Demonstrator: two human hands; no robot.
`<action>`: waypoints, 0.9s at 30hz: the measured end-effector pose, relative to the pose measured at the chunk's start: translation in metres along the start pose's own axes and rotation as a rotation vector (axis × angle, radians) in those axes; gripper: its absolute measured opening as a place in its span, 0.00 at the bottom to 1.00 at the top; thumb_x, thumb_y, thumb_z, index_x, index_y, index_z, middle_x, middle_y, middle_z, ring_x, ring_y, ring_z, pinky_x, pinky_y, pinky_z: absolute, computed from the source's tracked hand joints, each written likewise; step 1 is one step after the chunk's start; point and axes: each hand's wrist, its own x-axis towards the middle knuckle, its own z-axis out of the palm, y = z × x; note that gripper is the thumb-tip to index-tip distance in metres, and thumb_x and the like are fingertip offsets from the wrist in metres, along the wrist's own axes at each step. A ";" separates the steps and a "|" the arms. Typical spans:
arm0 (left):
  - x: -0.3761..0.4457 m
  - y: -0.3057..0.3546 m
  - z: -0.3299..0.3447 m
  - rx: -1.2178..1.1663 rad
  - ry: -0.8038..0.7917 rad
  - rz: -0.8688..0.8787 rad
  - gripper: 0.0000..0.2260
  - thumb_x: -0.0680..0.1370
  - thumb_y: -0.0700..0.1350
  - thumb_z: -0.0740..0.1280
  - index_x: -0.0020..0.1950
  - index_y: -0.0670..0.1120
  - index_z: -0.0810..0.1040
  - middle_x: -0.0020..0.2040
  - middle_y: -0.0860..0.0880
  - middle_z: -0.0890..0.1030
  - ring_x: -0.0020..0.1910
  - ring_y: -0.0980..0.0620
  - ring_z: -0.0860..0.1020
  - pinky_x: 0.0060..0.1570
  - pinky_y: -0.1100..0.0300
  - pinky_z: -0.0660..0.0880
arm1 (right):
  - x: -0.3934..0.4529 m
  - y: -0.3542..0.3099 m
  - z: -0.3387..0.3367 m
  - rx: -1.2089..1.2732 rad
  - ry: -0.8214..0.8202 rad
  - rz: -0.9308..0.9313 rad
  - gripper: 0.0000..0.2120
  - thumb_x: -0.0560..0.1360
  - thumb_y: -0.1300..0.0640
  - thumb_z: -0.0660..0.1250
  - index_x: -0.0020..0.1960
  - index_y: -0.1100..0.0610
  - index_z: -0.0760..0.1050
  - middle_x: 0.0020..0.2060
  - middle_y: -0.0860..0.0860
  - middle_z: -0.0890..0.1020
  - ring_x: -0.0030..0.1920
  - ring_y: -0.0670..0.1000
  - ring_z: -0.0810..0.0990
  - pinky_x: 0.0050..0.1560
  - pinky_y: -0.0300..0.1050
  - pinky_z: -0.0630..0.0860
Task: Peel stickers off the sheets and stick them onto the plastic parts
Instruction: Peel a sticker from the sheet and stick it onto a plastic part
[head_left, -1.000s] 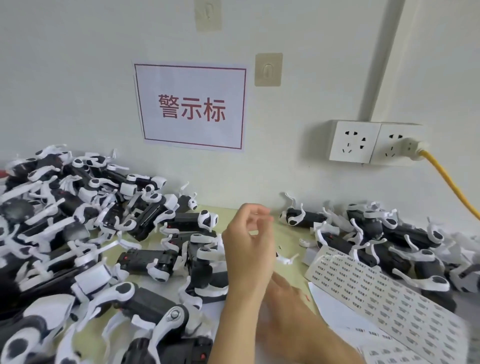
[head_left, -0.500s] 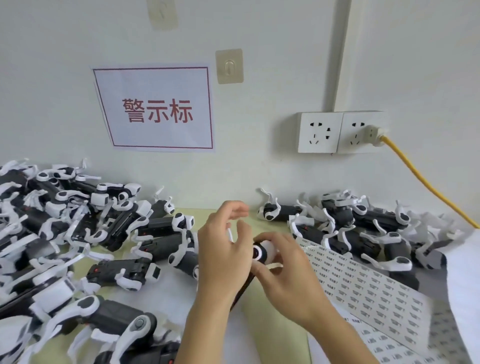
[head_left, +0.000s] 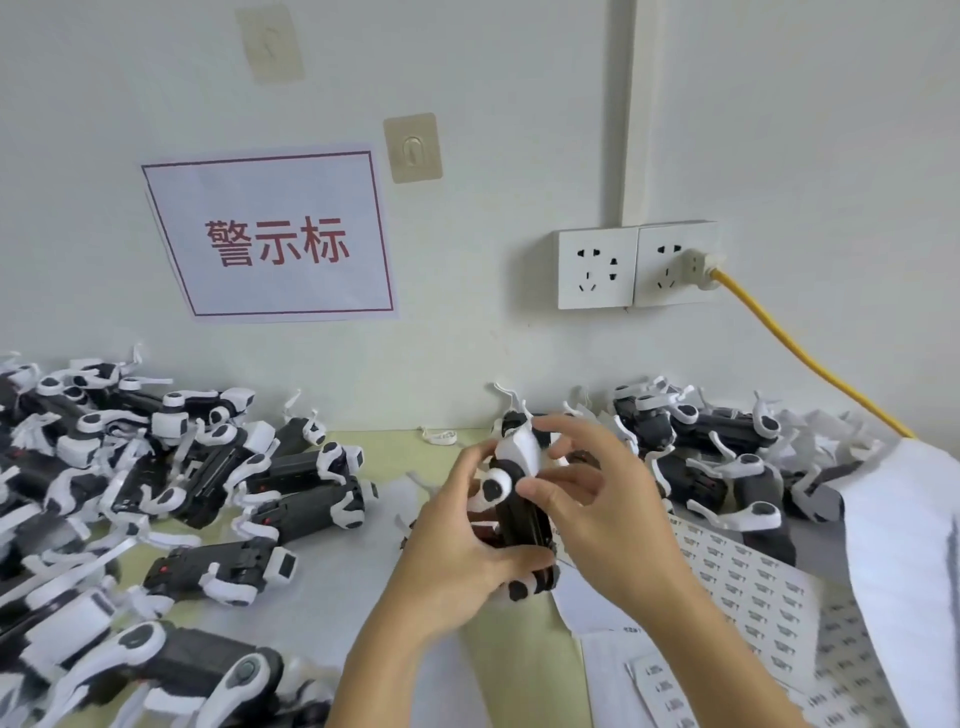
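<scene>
A black and white plastic part is held upright above the middle of the table. My left hand grips its lower half, thumb across the front. My right hand pinches the part's upper side with thumb and fingers curled on it. A sticker sheet printed with rows of small labels lies flat to the right, below my right wrist. No loose sticker shows on my fingertips.
A big pile of black and white parts covers the left of the table; a smaller pile lies at the back right. White paper curls up at the right edge. A yellow cable runs from the wall socket.
My left hand has picked up a part and raised it upright. My right hand has come up from the sheet and closed on the part's upper end. The view has shifted.
</scene>
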 end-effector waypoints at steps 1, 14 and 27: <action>0.001 -0.003 0.001 0.009 0.040 -0.006 0.38 0.64 0.43 0.80 0.67 0.64 0.68 0.53 0.54 0.85 0.51 0.51 0.85 0.55 0.45 0.80 | -0.001 0.002 0.001 0.003 -0.033 0.028 0.21 0.75 0.62 0.73 0.63 0.44 0.76 0.51 0.44 0.78 0.48 0.42 0.84 0.50 0.35 0.79; 0.004 -0.008 0.004 -0.050 0.322 -0.165 0.30 0.74 0.68 0.60 0.72 0.65 0.53 0.36 0.61 0.83 0.42 0.61 0.82 0.39 0.66 0.71 | -0.013 0.026 0.013 -0.194 -0.167 0.104 0.10 0.71 0.54 0.73 0.51 0.44 0.78 0.43 0.41 0.83 0.42 0.42 0.81 0.40 0.33 0.76; -0.014 -0.004 -0.026 0.904 0.731 -0.409 0.22 0.71 0.36 0.68 0.63 0.51 0.76 0.52 0.48 0.81 0.60 0.43 0.72 0.60 0.48 0.61 | -0.003 0.018 -0.013 -0.410 -0.065 0.031 0.06 0.73 0.52 0.70 0.50 0.48 0.78 0.40 0.48 0.76 0.41 0.50 0.75 0.42 0.44 0.73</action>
